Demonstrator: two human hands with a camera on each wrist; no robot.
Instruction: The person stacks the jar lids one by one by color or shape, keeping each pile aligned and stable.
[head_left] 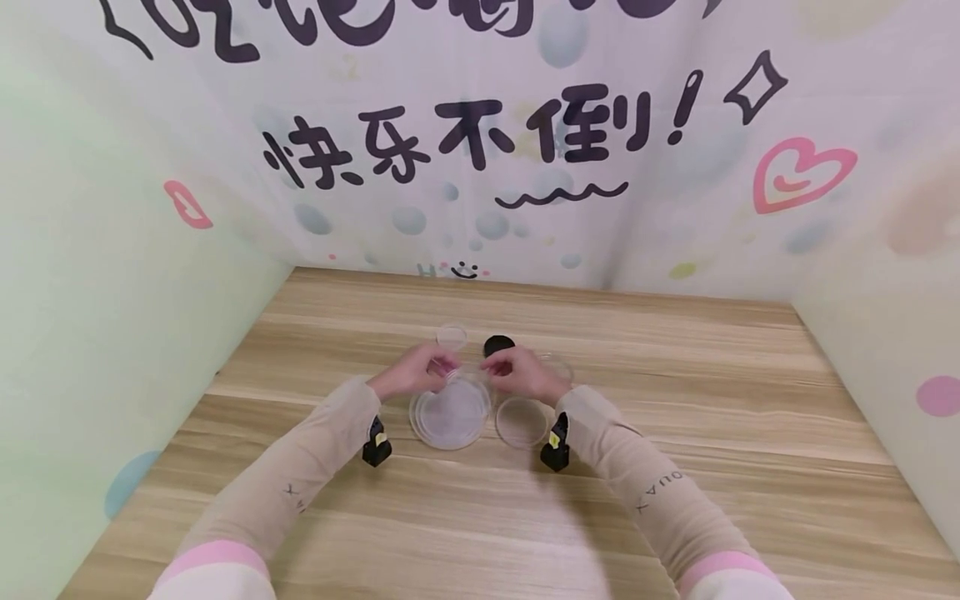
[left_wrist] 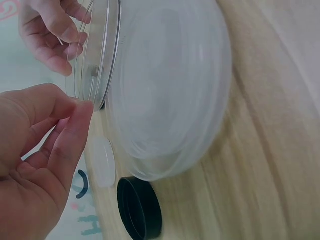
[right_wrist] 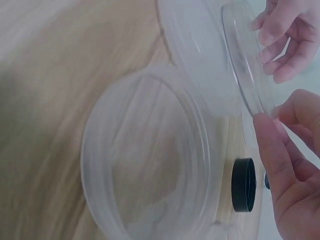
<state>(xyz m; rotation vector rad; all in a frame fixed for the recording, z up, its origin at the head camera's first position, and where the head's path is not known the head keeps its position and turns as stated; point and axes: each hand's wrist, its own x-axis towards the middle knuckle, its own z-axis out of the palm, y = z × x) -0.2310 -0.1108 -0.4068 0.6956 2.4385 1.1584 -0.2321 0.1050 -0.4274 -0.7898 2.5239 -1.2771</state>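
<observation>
A shallow, clear round dish with a low rim [left_wrist: 107,55] is held up on edge between the two hands. My left hand [head_left: 422,371] pinches its rim between thumb and fingertips. At the opposite side, the right hand [head_left: 522,373] pinches the rim too, as the right wrist view shows. Just below the hands lies a wider, cloudy-clear round piece [head_left: 450,414], with rims nested inside one another. To its right is a clear round dish with a raised rim [right_wrist: 195,145]. A black round lid [head_left: 498,345] lies beyond the right hand, its hollow side showing in the wrist views.
A small clear disc [head_left: 452,335] lies behind the left hand. Another clear round piece [head_left: 561,367] is partly hidden by the right hand. The wooden table [head_left: 750,417] is bounded by a printed cloth wall [head_left: 660,242] at the back and walls at both sides.
</observation>
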